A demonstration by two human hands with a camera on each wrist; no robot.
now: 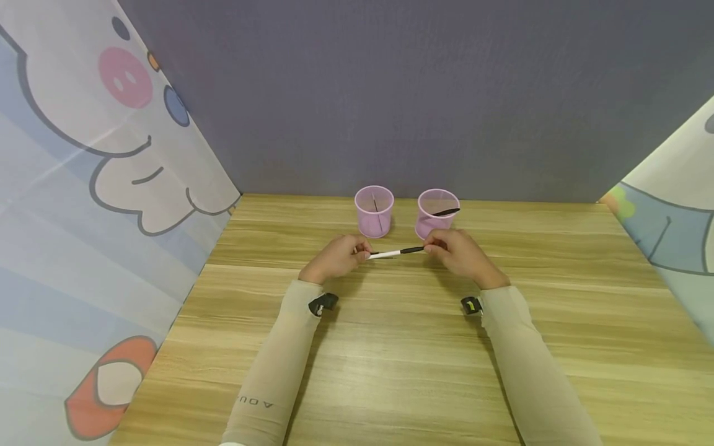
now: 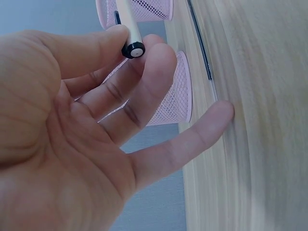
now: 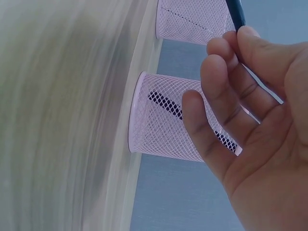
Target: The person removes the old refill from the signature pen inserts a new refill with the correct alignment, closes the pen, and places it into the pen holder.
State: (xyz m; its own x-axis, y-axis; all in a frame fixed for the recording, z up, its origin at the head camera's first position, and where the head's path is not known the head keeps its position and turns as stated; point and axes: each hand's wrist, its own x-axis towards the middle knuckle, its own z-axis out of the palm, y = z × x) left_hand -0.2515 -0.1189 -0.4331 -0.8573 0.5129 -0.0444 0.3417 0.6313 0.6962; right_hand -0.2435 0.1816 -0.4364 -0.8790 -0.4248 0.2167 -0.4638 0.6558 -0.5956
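Observation:
A white pen with a black section [image 1: 398,253] spans the gap between both hands, above the table. My left hand [image 1: 341,256] pinches its white end between thumb and fingers; a black ring and clip show there in the left wrist view. My right hand [image 1: 458,253] pinches the black end [image 3: 236,14] with thumb and fingertips. Below the pen, a thin dark pen refill [image 2: 201,43] with a clear end lies on the table, the left little finger right at that end.
Two pink mesh pen cups stand at the back of the wooden table [image 1: 390,371]. The left cup [image 1: 374,223] holds a thin dark stick [image 1: 376,204]; the right cup [image 1: 425,226] holds a black pen [image 1: 447,212] leaning on its rim. A grey wall [image 1: 390,93] rises behind.

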